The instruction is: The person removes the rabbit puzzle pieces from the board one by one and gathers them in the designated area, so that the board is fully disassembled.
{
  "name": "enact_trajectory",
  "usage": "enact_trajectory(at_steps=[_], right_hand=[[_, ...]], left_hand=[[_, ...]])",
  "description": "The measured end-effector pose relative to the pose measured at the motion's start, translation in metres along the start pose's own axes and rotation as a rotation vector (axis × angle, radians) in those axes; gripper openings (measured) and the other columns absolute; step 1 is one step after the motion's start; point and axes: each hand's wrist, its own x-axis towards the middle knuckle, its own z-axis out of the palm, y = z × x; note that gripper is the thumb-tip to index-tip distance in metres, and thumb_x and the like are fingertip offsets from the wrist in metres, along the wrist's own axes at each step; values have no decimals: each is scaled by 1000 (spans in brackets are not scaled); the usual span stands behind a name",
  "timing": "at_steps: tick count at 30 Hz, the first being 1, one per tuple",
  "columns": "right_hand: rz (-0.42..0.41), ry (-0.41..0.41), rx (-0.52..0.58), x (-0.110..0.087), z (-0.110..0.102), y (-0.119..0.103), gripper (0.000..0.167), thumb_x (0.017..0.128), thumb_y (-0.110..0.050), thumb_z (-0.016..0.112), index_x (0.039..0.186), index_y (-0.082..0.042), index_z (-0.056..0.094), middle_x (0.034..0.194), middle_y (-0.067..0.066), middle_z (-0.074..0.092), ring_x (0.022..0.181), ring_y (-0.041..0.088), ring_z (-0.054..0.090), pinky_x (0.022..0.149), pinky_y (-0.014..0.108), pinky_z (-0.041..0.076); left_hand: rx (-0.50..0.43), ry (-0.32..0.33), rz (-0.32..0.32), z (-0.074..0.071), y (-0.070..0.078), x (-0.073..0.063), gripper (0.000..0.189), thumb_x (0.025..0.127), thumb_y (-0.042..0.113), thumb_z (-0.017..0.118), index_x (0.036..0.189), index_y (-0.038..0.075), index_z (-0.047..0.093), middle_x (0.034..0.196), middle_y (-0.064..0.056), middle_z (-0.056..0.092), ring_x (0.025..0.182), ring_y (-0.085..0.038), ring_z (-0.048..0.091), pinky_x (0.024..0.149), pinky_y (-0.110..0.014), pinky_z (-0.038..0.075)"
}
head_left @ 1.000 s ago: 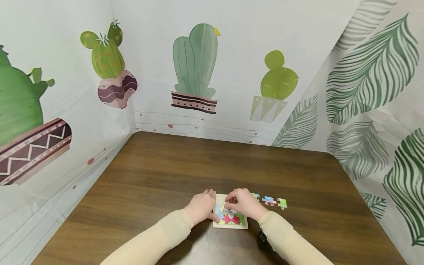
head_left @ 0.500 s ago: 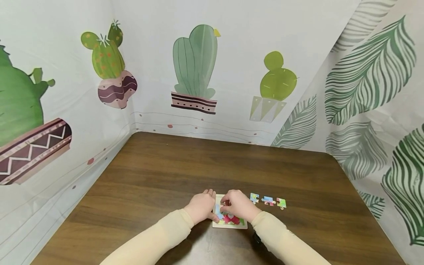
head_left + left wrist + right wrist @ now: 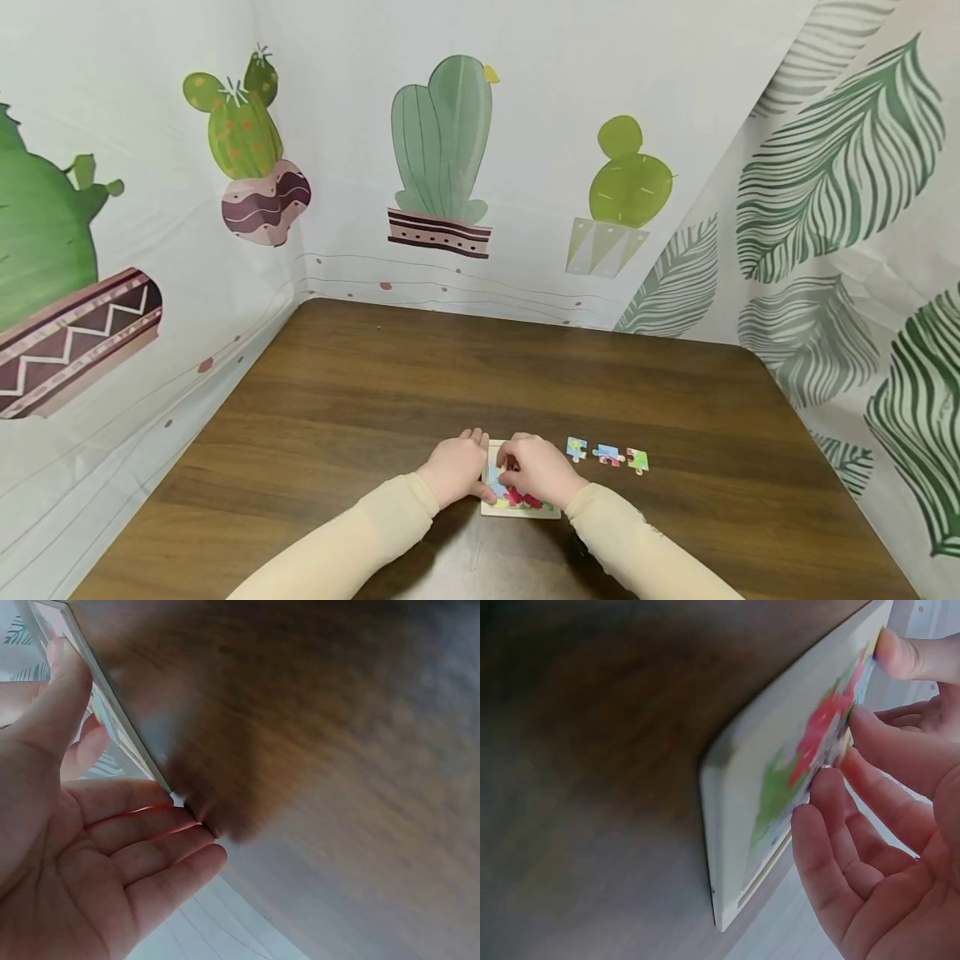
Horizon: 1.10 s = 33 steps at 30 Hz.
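Note:
A small jigsaw puzzle in a pale wooden tray [image 3: 519,513] lies on the table in the head view, partly covered by both hands. My left hand [image 3: 453,468] is at the tray's left side. In the left wrist view its thumb [image 3: 69,682] rests on the tray's face, while its straight fingers [image 3: 161,825] lie along the edge. Over the tray's upper middle, my right hand [image 3: 543,468] pinches a puzzle piece [image 3: 845,744], which its fingers mostly hide. Pink and green picture parts [image 3: 815,731] show beside that hand in the right wrist view.
Three loose puzzle pieces lie in a row right of the tray: one blue and yellow [image 3: 576,448], one blue and pink [image 3: 608,454], one green [image 3: 637,460]. The brown wooden table [image 3: 420,367] meets a cactus-printed cloth [image 3: 525,167] at its back.
My right hand has moved a little left over the tray with the piece, baring the leftmost loose piece. The left hand has stayed in place.

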Motion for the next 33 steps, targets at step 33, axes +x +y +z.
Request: enact_trajectory(at_steps=[33], right_hand=[[-12,-11,116,2,-1,8,14,84,-10,71,78,-16,59,67,-10,57,58,1,46,57,20,41]], left_hand=[[-25,12,-5,2,0,2,96,62,65,73,128,-2,57,128,-15,59,118,-25,58,82,-30,54]])
